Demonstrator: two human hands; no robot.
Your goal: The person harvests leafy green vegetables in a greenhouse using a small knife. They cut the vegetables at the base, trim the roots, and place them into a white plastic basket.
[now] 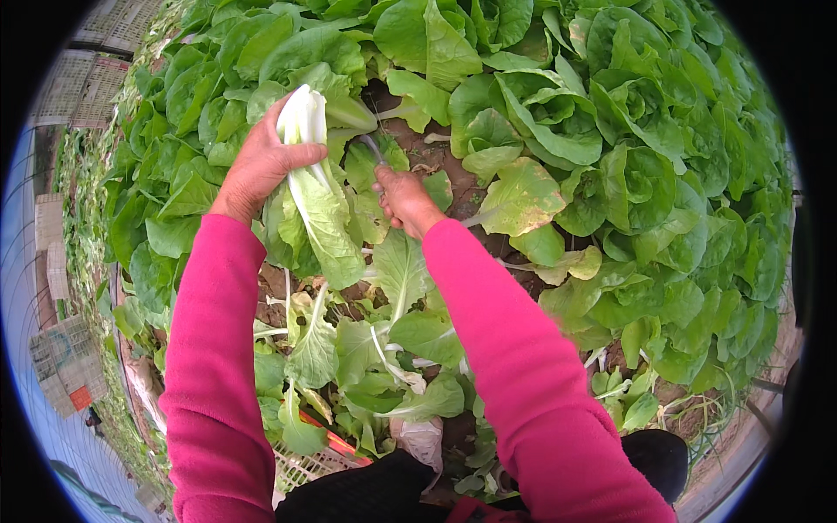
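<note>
My left hand [265, 157] grips a head of leafy green vegetable [320, 202]. Its white base points up and away from me, and its pale leaves hang down. Closed around a small metal-bladed cutting tool [373, 147], my right hand [407, 199] is just to the right of that head. The fist hides most of the tool's handle, and the blade's tip lies near a pale leaf stalk. Below both hands, loose cut leaves [392, 346] cover the soil, some yellowed or torn.
Dense rooted green heads [628, 176] stand ahead and to the right. A yellowing leaf [520, 196] lies on bare soil [467, 180] beside my right hand. Near my knees is a pale plastic crate [310, 465] with an orange-red edge. More crates [68, 363] stand along the left.
</note>
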